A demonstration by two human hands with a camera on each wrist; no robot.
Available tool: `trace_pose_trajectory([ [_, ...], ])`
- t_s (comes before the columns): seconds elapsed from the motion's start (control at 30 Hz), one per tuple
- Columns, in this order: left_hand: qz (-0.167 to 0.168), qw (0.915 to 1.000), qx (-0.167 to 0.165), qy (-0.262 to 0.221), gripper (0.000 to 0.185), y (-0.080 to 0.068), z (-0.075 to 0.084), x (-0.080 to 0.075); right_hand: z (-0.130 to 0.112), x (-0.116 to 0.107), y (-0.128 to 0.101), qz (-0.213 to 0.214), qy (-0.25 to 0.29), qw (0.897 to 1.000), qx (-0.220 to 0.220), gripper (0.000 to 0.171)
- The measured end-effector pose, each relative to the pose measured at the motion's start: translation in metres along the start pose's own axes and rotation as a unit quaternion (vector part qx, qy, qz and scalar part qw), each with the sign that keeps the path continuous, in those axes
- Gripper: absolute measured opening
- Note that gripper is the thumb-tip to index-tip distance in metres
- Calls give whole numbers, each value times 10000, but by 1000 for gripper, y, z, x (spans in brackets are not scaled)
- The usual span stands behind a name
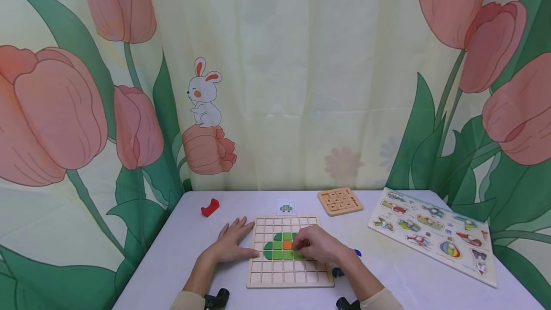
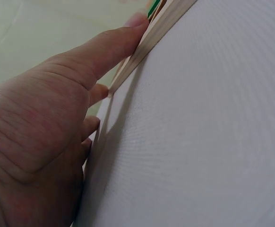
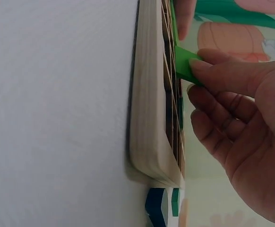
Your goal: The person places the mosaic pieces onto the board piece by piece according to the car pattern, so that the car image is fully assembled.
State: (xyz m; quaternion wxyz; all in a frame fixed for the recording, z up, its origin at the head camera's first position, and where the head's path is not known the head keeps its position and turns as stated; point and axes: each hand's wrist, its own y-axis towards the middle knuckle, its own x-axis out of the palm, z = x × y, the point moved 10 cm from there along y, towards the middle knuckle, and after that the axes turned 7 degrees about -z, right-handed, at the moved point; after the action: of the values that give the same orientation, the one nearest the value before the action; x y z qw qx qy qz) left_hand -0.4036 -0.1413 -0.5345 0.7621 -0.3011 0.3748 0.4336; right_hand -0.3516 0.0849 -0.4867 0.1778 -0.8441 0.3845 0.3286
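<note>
A wooden grid board (image 1: pixel 290 280) lies flat on the white table, with several green tiles (image 1: pixel 277 254) and an orange tile (image 1: pixel 287 245) set in its middle squares. My left hand (image 1: pixel 232 243) is spread at the board's left edge; its thumb (image 2: pixel 130 35) touches the rim. Over the right part of the green shape, my right hand (image 1: pixel 318 244) pinches a green tile (image 3: pixel 185 64) between thumb and forefinger. The tile is tilted, its lower edge at the grid. In the head view the fingers largely hide it.
Behind the board lies a small pattern card (image 1: pixel 286 207). A red piece (image 1: pixel 210 207) is at the back left, a wooden number puzzle (image 1: pixel 340 201) at the back right. Dark blue pieces (image 1: pixel 337 272) sit by the right forearm. A large picture puzzle board (image 1: pixel 435 236) covers the right side.
</note>
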Motion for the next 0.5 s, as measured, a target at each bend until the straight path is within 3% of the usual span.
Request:
trace_pose_trajectory([
  [0.5,32,10000,20,-33,103,0,1,0,4,5,0,-63,6,9999,133,26],
])
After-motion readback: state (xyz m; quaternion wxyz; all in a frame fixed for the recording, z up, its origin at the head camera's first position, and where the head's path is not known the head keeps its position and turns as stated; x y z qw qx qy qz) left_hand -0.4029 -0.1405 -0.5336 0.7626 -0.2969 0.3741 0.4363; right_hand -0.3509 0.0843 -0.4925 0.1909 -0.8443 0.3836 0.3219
